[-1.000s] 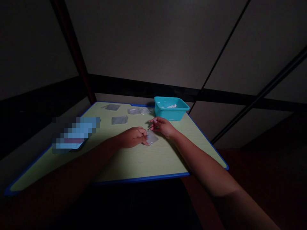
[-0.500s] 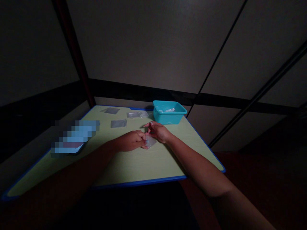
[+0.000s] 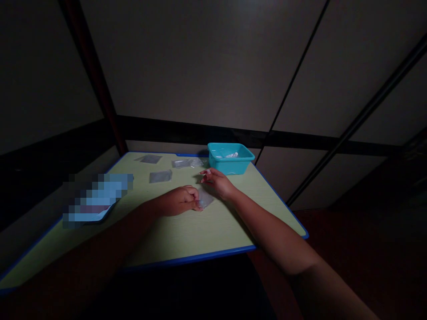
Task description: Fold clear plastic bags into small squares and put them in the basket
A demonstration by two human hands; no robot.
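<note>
My left hand (image 3: 182, 201) pinches the left edge of a small clear plastic bag (image 3: 206, 199) between thumb and fingers, low over the table. Just beyond the bag is my right hand (image 3: 217, 183), its fingers bent and the thumb a little apart from them. A pale spot shows at its fingertips, too small to make out. Several flat plastic bags lie farther back: a greyish one (image 3: 160, 176) left of my hands, another (image 3: 151, 158) near the far left corner, and a shiny crumpled one (image 3: 188, 163) beside the bin.
A turquoise plastic bin (image 3: 231, 165) with clear wrapping inside stands at the back right of the pale table (image 3: 187, 240), which has a blue edge. A blurred-out flat device (image 3: 103, 195) lies at the left. Dark panelled walls (image 3: 187, 66) rise behind.
My right hand has drawn slightly up and away from the bag, its fingers loosening. My left hand keeps its pinch on the bag. The view has shifted slightly.
</note>
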